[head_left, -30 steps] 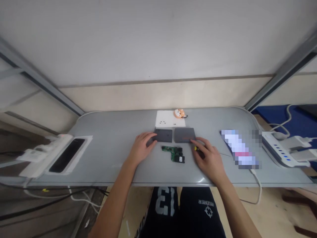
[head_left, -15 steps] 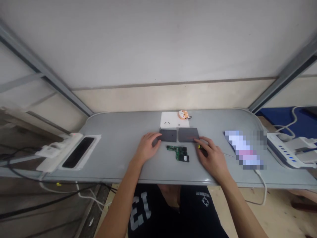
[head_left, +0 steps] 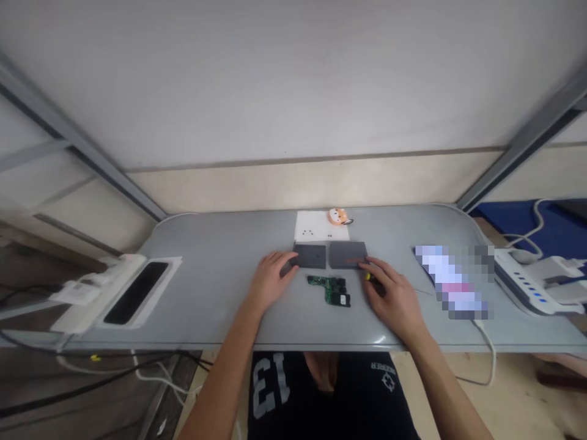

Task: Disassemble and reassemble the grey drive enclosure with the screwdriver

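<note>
My left hand (head_left: 270, 278) grips the left edge of a dark grey flat cover (head_left: 312, 256) lying on the table, thumb and fingers round that side. Close to its right is a grey rectangular case (head_left: 347, 253). The fingertips of my right hand (head_left: 392, 290) touch this case's lower right corner. A screwdriver (head_left: 375, 282) with a yellow-ended black handle is held in that same hand, its thin shaft pointing right. Between the hands, nearer to me, lies a green circuit board (head_left: 330, 287) with black parts, touched by neither hand.
Behind the cover, a white sheet (head_left: 321, 226) bears several tiny dark screws and an orange-and-white animal-faced item (head_left: 338, 216). A black phone (head_left: 136, 293) and a power strip (head_left: 101, 293) lie left. A blurred-out screen (head_left: 449, 278) and another power strip (head_left: 527, 284) are right.
The camera's view has tilted slightly, so the table sits a little lower in the picture. Both hands, the cover, case and board keep nearly the same places relative to each other.
</note>
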`<action>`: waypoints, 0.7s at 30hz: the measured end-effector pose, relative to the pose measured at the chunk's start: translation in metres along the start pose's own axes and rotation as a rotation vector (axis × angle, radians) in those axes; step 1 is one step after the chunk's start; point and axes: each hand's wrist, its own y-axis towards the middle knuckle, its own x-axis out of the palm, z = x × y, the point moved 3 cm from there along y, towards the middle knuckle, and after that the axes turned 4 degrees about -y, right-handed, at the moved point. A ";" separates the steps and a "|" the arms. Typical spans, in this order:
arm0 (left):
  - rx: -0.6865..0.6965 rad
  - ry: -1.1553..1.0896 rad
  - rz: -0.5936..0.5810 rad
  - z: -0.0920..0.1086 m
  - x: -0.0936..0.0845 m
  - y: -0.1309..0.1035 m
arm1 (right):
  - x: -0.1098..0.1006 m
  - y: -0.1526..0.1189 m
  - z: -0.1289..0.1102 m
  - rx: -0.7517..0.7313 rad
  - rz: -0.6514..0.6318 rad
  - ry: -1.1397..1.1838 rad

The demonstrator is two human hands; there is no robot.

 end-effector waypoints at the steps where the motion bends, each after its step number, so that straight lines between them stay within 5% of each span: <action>1: 0.001 0.009 0.003 -0.001 0.000 0.000 | 0.000 0.000 0.000 0.000 0.006 0.007; 21: -0.022 -0.086 0.061 -0.013 0.002 0.002 | -0.001 0.000 -0.006 -0.012 -0.047 -0.044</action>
